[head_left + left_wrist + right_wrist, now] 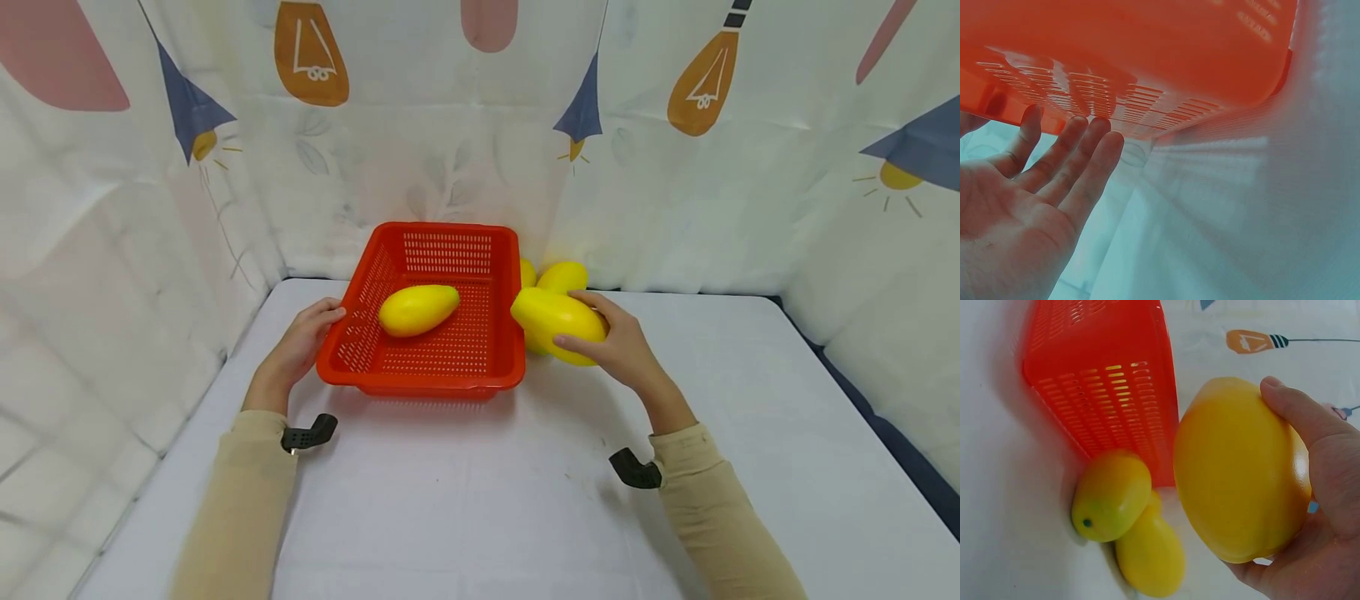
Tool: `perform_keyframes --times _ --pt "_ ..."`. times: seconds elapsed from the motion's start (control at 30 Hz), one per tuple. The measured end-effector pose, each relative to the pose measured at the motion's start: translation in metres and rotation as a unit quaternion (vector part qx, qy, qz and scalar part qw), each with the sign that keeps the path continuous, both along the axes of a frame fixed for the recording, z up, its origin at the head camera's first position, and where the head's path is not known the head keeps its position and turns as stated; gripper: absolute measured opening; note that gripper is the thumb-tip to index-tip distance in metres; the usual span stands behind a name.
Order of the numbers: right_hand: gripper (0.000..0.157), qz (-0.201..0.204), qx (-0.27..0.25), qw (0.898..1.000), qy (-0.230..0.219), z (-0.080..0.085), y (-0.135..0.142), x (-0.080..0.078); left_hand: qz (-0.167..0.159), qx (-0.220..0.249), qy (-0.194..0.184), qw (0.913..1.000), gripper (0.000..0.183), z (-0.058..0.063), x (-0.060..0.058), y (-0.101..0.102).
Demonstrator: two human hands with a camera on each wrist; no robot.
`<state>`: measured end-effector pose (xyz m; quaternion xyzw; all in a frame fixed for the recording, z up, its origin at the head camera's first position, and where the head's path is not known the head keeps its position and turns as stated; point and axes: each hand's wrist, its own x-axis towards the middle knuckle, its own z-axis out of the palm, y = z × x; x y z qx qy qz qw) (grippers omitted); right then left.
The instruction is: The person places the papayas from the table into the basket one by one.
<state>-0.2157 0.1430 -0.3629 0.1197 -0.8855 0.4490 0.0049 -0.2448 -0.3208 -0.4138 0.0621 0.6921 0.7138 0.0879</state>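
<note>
A red plastic basket (pixel 420 383) with slotted walls stands on the table, a yellow oval fruit (pixel 418 310) lying inside it. My left hand (pixel 302 337) holds its left rim, fingers (pixel 1094 169) against the outer wall. Just right of the basket my right hand (pixel 618 346) grips a large yellow papaya-like fruit (pixel 1241 469), thumb on one side and fingers partly hidden behind it. Beyond and below that fruit, more yellow fruits (pixel 564 277) lie beside the basket; the right wrist view shows one with a greenish end (pixel 1112 495).
A white cloth covers the table (pixel 465 500). Behind it hangs a patterned white curtain (pixel 450 125), close to the basket's far side. Another white curtain (pixel 90 333) stands along the left edge. Dark wrist mounts (pixel 636 469) stick out from both sleeves.
</note>
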Motion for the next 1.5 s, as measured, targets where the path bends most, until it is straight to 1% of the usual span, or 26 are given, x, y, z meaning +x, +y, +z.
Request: perform_keyframes --times 0.3,0.57,0.7,0.97,1.1,1.5 --pt "0.07 0.012 -0.007 1.0 0.005 0.003 -0.009 -0.001 0.0 -0.008 -0.005 1.0 0.021 0.0 0.0 0.001" --pt "0.069 0.019 -0.015 1.0 0.009 0.006 -0.018 -0.002 0.0 0.003 -0.011 0.9999 0.019 -0.001 -0.002 -0.001" --pt "0.068 0.019 -0.02 1.0 0.008 0.007 -0.02 -0.001 0.0 0.001 -0.015 0.9999 0.019 0.0 -0.003 -0.001" --pt "0.069 0.022 -0.025 0.999 0.009 0.009 -0.025 -0.001 -0.009 0.023 0.0 0.9997 0.016 -0.002 -0.002 -0.001" --pt "0.07 0.026 -0.029 0.999 0.011 0.011 -0.029 -0.001 -0.008 0.029 0.002 0.9996 0.015 -0.002 -0.001 -0.001" --pt "0.072 0.039 -0.031 0.999 0.011 0.018 -0.04 0.002 -0.009 0.02 0.003 0.9997 0.016 -0.001 0.0 0.0"
